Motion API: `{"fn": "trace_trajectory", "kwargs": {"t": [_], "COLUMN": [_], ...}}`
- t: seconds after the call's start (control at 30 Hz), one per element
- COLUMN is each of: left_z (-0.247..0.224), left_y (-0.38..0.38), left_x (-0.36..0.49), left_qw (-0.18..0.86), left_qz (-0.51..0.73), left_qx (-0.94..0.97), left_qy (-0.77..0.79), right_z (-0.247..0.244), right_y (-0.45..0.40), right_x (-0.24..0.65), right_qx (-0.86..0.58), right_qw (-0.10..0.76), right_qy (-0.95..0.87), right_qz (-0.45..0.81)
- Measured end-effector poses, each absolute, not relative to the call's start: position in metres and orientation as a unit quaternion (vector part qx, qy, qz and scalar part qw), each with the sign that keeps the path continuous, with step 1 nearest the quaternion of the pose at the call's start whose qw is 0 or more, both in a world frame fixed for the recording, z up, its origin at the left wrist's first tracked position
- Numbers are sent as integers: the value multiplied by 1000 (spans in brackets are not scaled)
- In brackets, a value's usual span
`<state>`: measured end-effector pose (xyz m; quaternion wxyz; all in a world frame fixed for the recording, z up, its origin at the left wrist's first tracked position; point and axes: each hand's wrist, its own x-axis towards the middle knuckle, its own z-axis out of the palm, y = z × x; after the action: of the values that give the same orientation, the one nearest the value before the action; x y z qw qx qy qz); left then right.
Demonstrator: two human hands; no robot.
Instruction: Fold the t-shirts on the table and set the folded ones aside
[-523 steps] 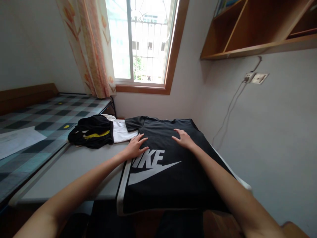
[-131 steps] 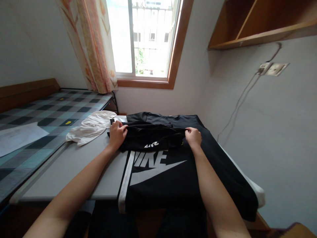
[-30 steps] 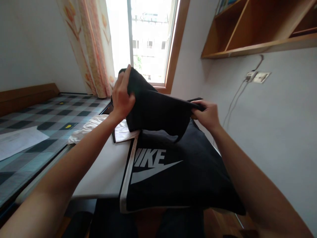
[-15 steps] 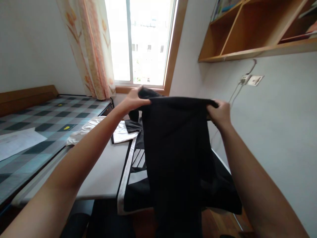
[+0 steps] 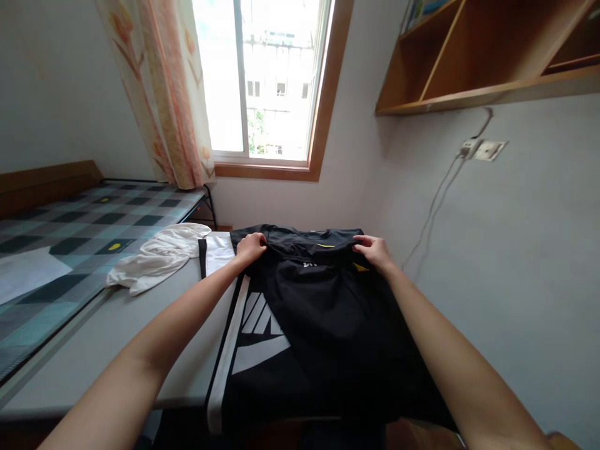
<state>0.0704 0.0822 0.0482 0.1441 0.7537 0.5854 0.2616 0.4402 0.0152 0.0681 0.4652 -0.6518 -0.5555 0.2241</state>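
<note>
Black cloth is pinched in the fingers of both the left hand (image 5: 252,247) and right hand (image 5: 374,251), right of centre. This black garment (image 5: 323,306) lies over a black shirt with white lettering (image 5: 262,356); white cloth (image 5: 162,256) rests left of them on the bench (image 5: 159,350).

From my far seat, I see a black garment (image 5: 323,306) marked white and yellow below the grip; left of it, white cloth (image 5: 162,253) and a blue-grey-black checked mattress (image 5: 124,206).
</note>
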Motion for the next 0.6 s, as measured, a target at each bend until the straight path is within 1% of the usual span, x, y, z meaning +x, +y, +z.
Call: {"fn": "trace_trajectory", "kwargs": {"t": [0.1, 0.13, 0.17, 0.23, 0.3, 0.33, 0.37, 0.43, 0.47, 0.53, 0.6], "left_z": [48, 50, 53, 63, 78, 87, 95, 109, 113, 116, 109], "left_y": [91, 94, 96, 101, 105, 107, 110, 117, 121, 133, 144], "left_x": [76, 77, 77, 72, 63, 57, 51, 44, 44, 52, 68], "left_qw": [70, 74, 102, 224, 394, 469, 529, 589, 594, 565, 476], "left_qz": [296, 315, 330, 332, 294, 270, 253, 265, 293, 375, 450], "left_qx": [748, 743, 738, 732, 720, 708, 694, 666, 653, 623, 601], "left_qy": [590, 586, 580, 551, 490, 453, 418, 374, 367, 390, 458], "right_z": [69, 70, 73, 81, 93, 100, 107, 121, 126, 131, 127], "right_y": [25, 27, 28, 26, 21, 18, 16, 17, 21, 35, 55], "right_x": [435, 434, 434, 436, 444, 449, 454, 464, 467, 466, 457], "right_qx": [-698, -707, -709, -678, -605, -566, -536, -508, -509, -526, -551], "right_qw": [417, 407, 403, 406, 414, 422, 436, 470, 487, 523, 558], "right_qy": [-571, -568, -563, -559, -559, -559, -558, -548, -540, -524, -509], "right_qz": [116, 112, 136, 252, 388, 434, 460, 469, 460, 419, 354]}}
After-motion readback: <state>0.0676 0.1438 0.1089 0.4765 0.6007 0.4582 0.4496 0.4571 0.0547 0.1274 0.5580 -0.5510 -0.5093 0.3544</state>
